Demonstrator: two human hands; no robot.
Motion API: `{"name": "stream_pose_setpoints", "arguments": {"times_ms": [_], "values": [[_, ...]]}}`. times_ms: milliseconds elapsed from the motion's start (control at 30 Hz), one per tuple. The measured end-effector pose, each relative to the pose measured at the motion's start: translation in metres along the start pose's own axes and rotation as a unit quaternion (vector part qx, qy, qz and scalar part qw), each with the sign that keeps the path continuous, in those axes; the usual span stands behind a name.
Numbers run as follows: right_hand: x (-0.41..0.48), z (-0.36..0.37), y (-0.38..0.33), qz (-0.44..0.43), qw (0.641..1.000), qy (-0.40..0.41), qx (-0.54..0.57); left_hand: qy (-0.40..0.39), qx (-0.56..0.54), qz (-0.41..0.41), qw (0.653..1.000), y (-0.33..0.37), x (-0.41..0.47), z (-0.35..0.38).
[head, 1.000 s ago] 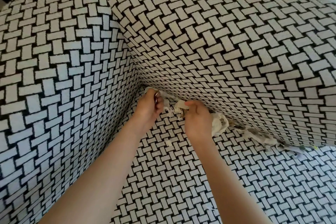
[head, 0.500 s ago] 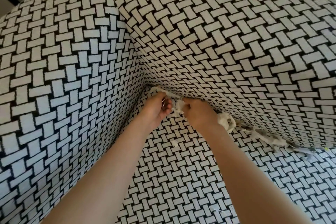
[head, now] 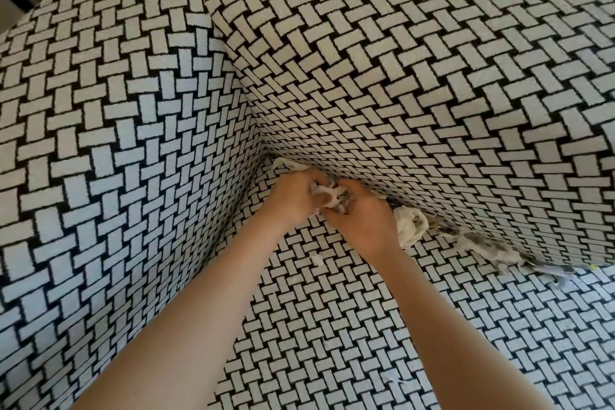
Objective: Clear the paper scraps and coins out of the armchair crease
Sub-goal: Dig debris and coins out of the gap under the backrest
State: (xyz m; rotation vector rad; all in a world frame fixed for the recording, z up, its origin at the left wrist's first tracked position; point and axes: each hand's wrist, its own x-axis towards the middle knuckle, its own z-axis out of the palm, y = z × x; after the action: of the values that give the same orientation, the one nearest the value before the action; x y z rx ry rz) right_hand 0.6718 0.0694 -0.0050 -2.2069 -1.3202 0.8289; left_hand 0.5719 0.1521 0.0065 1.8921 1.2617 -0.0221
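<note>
Crumpled white paper scraps (head: 327,196) lie along the crease (head: 442,226) where the seat (head: 332,326) of the black-and-white basket-weave armchair meets its back (head: 399,93), near the corner with the arm panel (head: 116,143). The left hand (head: 296,195) and right hand (head: 362,223) meet at the crease, fingers curled together around one wad. A larger wad (head: 411,226) and greyer debris (head: 482,246), possibly coins, trail rightwards. The paper looks light, soft and easily torn; pinching whole wads seems safest. Any coins would be hard, thin and prone to slip deeper. Both forearms reach forward, wrists bent down.
</note>
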Motion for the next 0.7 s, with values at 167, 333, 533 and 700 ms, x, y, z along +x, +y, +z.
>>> {"name": "stream_pose_setpoints", "arguments": {"times_ms": [167, 333, 533, 700], "values": [[-0.016, -0.005, 0.011, 0.035, 0.994, 0.087, 0.061, 0.014, -0.077, -0.037, 0.996, -0.004, -0.002, -0.007], [-0.024, -0.003, 0.017, 0.060, 0.992, 0.112, 0.003, 0.019, -0.101, -0.079, 0.992, -0.003, -0.002, -0.009], [-0.025, -0.008, 0.014, 0.092, 0.985, 0.109, -0.092, 0.044, -0.018, -0.030, 0.998, 0.003, 0.003, 0.005], [-0.024, -0.010, 0.013, 0.115, 0.979, 0.059, -0.156, -0.022, 0.041, -0.007, 0.999, 0.004, 0.001, 0.004]]}}
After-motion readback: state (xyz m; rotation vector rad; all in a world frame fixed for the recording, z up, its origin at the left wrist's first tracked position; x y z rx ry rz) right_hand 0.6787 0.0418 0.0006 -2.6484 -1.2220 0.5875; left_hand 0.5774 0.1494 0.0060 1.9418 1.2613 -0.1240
